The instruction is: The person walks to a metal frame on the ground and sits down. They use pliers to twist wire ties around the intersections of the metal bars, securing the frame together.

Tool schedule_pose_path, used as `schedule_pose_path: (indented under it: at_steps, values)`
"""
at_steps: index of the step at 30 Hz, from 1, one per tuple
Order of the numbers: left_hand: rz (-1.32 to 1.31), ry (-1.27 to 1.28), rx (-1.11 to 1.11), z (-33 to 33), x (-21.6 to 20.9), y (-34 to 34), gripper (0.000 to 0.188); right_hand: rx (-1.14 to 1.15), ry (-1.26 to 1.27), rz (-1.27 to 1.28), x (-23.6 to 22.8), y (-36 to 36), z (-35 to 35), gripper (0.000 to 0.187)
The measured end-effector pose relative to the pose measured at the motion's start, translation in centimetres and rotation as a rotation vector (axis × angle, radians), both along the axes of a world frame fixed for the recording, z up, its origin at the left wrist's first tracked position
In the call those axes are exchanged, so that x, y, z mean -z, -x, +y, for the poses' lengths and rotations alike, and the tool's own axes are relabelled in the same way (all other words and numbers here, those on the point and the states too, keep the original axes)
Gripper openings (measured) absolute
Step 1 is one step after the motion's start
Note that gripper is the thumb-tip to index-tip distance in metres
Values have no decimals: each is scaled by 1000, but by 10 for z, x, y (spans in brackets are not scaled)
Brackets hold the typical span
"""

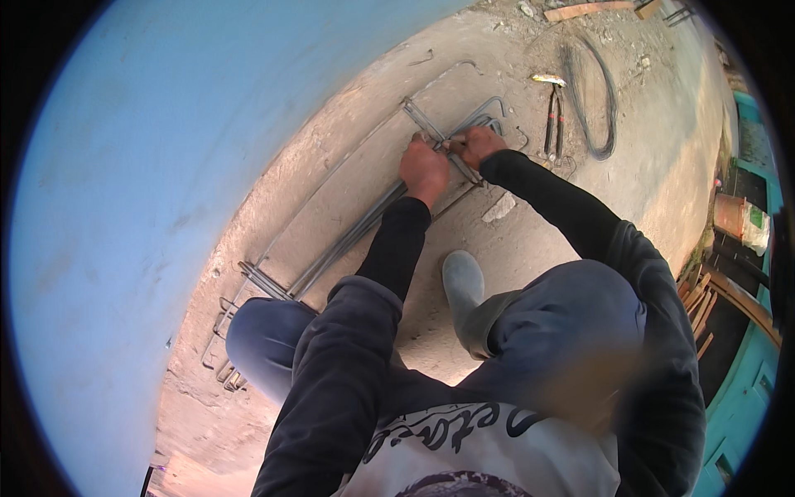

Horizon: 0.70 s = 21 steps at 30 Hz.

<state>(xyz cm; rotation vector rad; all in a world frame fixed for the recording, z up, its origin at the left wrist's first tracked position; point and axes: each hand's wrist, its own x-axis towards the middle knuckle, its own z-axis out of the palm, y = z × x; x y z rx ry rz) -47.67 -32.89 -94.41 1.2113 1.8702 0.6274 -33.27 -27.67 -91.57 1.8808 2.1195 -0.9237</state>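
Steel reinforcing bars [346, 235] lie lengthwise on the ground in front of me, with bent square stirrups [411, 108] around them at the far end. My left hand [424, 170] is closed, its fingers pinched together at the crossing of bars and stirrups. Close beside it, my right hand [480, 147] is closed too, thumb and fingers meeting at the same crossing. Whatever lies between the fingertips is too small to tell. More stirrups [267, 282] sit at the near end, by my left knee.
To the right of the bars are pincers [554, 124] with red and black handles and a coil of thin wire [611, 103]. A blue wall [182, 157] runs along the left. A stone chunk [499, 207] lies near my boot [464, 277]. Wood pieces [702, 306] and a bucket [730, 215] stand far right.
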Motion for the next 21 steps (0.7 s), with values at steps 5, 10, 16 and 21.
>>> schedule_pose_path:
  at_steps: [5, 10, 16, 21]
  values:
    - [-644, 109, -446, 16, -1, -6, 53, 4, -10, 21, 6, -8, -3, 48]
    - [-804, 88, -630, 19, -2, 6, 44, 46, 50, 50, -14, 9, -3, 44]
    - [-906, 54, -568, 12, -8, 3, 20, 74, 51, 102, -6, -2, -4, 40]
    - [-815, 42, -446, -2, -25, -1, 19, 11, 30, 51, 0, -5, -3, 36]
